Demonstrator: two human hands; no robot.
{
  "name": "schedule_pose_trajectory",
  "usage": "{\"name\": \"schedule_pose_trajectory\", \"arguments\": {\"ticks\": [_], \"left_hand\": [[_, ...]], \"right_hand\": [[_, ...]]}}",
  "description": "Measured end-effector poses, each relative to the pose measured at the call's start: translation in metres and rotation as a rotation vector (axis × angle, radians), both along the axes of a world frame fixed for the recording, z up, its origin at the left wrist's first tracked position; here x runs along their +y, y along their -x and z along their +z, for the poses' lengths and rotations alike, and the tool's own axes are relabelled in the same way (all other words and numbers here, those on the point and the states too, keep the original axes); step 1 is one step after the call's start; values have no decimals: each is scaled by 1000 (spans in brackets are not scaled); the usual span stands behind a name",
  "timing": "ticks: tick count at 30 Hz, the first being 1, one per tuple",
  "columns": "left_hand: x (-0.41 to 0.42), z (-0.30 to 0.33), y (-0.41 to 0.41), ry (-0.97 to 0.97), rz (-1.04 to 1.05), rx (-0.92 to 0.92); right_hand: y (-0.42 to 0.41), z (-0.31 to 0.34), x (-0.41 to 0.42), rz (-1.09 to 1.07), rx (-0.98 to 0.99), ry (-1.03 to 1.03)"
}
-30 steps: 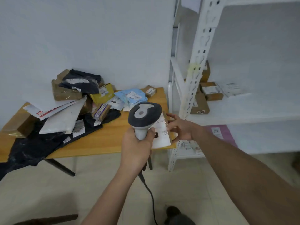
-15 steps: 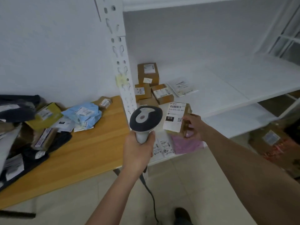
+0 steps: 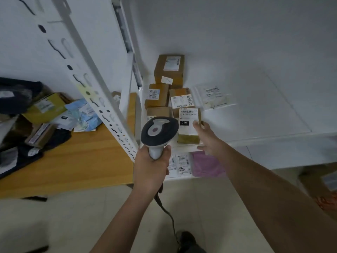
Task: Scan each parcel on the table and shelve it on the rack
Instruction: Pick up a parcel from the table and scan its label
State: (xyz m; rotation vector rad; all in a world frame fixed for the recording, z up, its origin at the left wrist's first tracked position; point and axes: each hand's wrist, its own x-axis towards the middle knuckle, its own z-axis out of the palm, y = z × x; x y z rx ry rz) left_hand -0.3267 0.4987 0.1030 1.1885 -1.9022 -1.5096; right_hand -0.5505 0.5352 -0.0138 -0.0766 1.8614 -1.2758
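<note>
The right hand (image 3: pixel 207 138) held a small brown parcel (image 3: pixel 189 125) at the shelf's (image 3: pixel 264 106) near edge, label up, beside boxes already shelved. The left hand (image 3: pixel 151 168) gripped the scanner (image 3: pixel 159 131), kept ready for parcels on the worktop (image 3: pixel 73 161).

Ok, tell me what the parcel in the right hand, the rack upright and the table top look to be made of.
Parcel: brown cardboard, matte, with a white paper label. Rack upright: likely white-painted metal, given its punched slots. Table top: wood or wood-look laminate, light satin, showing straight grain lines; which one is unclear.
</note>
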Motion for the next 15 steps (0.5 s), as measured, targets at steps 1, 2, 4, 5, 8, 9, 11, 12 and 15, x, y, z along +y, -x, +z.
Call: {"name": "schedule_pose_trajectory", "arguments": {"ticks": [1,2,4,5,8,9,11,12,15], "left_hand": [[1,-1,1,-4,12,-4],[1,-2,3,-8,21,-9],[2,-5,4,-16,42,-12],[1,-6,4,-15,53,-15],[2,-5,4,-4,72,-35],[3,-4,4,-1,75,-38],[5,-2,3,8,77,-40],[5,-1,2,11,79,-39],[6,2,-4,4,91,-35]], "right_hand": [[1,-2,-3,36,47,-8],[4,-6,-5,67,96,-19],[15,-23,-9,117,163,-43],[22,-36,-12,132,171,-38],[26,-40,-18,133,203,-28],[22,-33,-18,131,226,-25],[10,-14,-17,125,276,-67],[6,-9,-17,128,303,-120],[-3,0,-13,127,397,-263]]}}
